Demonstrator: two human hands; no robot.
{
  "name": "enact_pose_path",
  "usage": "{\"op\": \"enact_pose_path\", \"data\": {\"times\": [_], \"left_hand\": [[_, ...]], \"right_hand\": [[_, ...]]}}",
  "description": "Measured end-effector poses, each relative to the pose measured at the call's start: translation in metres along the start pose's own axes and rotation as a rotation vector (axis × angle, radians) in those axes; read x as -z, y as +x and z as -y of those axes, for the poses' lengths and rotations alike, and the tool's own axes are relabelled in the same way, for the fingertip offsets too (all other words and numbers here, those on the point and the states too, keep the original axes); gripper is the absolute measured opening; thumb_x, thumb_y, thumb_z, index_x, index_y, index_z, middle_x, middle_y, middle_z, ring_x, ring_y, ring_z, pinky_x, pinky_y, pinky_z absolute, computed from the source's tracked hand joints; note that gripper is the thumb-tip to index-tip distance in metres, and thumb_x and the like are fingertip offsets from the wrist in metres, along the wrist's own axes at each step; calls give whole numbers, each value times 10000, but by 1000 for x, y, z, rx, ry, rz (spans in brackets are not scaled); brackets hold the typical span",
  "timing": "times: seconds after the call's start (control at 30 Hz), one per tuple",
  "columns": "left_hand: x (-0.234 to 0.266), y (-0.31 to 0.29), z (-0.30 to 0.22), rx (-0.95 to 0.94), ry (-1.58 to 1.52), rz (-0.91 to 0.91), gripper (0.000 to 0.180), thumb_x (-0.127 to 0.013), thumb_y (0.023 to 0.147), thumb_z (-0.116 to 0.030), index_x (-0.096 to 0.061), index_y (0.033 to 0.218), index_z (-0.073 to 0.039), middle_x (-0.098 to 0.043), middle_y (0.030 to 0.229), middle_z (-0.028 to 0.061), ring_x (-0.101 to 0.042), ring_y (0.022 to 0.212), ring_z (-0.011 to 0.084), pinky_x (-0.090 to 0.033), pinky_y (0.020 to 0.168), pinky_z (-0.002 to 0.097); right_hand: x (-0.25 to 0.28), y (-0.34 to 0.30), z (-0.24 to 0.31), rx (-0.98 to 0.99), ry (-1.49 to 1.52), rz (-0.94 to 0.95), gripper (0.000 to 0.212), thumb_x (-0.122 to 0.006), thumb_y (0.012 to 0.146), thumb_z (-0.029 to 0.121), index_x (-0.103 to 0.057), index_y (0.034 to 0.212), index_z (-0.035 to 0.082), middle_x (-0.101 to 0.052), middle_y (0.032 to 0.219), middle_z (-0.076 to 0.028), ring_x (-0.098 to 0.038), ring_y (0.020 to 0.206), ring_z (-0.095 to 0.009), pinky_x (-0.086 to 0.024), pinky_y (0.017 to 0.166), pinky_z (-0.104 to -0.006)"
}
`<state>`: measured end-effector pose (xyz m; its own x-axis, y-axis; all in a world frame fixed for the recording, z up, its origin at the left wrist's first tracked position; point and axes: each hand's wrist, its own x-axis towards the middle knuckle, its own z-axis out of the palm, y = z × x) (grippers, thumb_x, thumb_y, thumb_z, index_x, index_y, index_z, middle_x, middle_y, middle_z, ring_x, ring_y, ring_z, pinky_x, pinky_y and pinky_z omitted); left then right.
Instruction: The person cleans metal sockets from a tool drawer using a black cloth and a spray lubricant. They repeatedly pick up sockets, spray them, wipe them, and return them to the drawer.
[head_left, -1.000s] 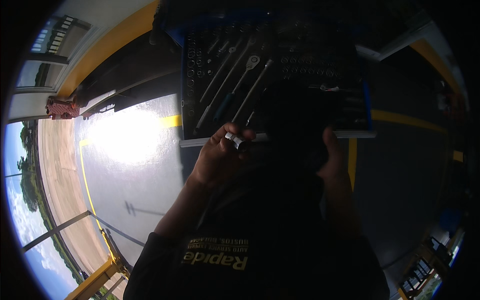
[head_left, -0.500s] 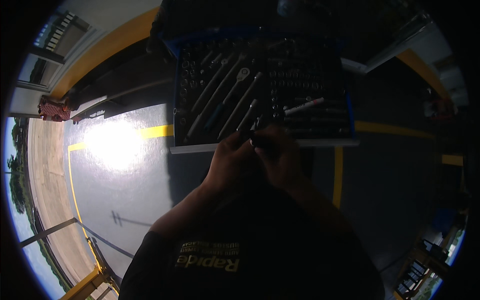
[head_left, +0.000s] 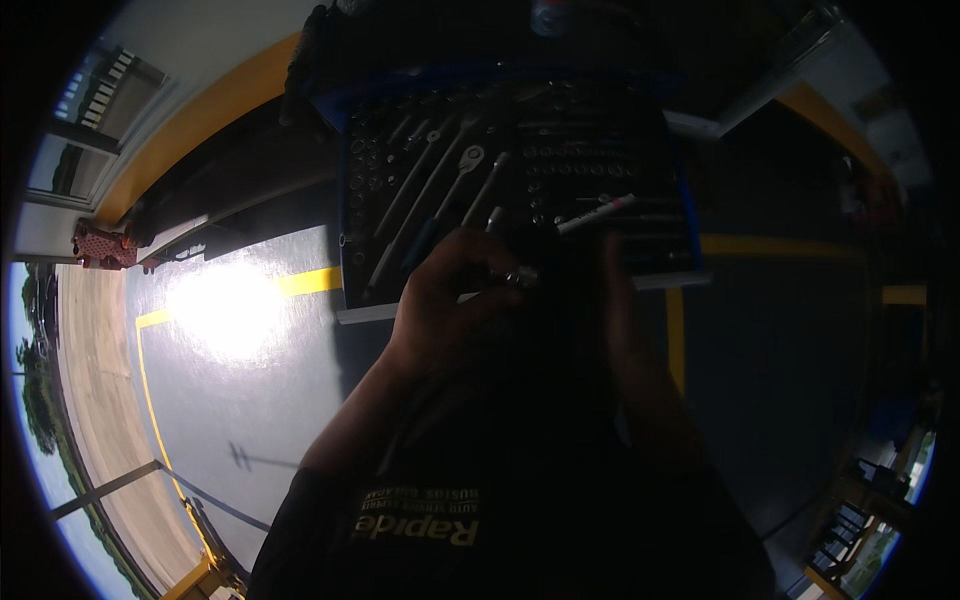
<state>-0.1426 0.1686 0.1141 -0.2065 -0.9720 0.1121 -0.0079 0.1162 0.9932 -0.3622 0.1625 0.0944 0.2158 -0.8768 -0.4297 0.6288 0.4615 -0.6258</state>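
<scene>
My left hand [head_left: 448, 292] is closed in front of the open tool drawer. A small shiny metal piece that looks like a socket [head_left: 520, 277] sticks out between its thumb and fingers. My right hand [head_left: 622, 310] hangs to the right, apart from the left, dark and smeared, so its fingers do not show clearly. Beyond the hands lies the drawer's dark tool tray [head_left: 515, 180]. A ratchet [head_left: 472, 157] with a round head rests there among several long bars, next to rows of sockets [head_left: 580, 154]. On the tray's right part lies a white marker [head_left: 597, 213].
The drawer's pale front edge [head_left: 375, 314] runs just beyond my forearms. Its blue side wall [head_left: 686, 215] stands at the right. Yellow lines [head_left: 676, 340] cross the grey floor, with strong sun glare at the left. A red perforated object [head_left: 102, 244] stands far left.
My hands were together over the drawer's front edge. The right has drawn away to the right, and the metal piece now shows in the left. The view has shifted slightly.
</scene>
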Motion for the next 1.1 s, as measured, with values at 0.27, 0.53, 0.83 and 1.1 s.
{"op": "enact_pose_path", "data": {"times": [0.27,0.53,0.83,1.1], "left_hand": [[-4,0,-7,171,152,-12,358,-793,891,68,-680,1217,-26,-680,1227,87,-720,1166,179,-618,1025,346],[-1,-2,2,81,-37,83,367,-798,883,60,-693,1231,4,-697,1212,101,-709,1179,196,-598,1024,345],[10,-3,13,221,-628,84,499,-792,945,-30,-624,1412,15,-699,1256,126,-718,1193,249,-625,965,383],[8,0,13,208,-339,28,571,-726,934,4,-565,1482,20,-703,1265,126,-714,1189,243,-622,955,363]], "right_hand": [[-6,0,-13,263,-797,179,373,-655,1083,330,-646,1319,42,-673,1245,-126,-635,1225,-236,-489,1055,-397],[-7,7,0,285,-908,96,336,-676,1078,264,-659,1328,42,-700,1242,-95,-674,1132,-173,-543,966,-334],[32,21,-20,77,-170,67,407,-663,1105,286,-636,1414,24,-678,1313,-79,-634,1231,-156,-490,1086,-323],[8,8,1,419,-584,68,476,-667,1104,329,-579,1446,11,-669,1348,-124,-650,1265,-224,-501,1088,-372]]}}
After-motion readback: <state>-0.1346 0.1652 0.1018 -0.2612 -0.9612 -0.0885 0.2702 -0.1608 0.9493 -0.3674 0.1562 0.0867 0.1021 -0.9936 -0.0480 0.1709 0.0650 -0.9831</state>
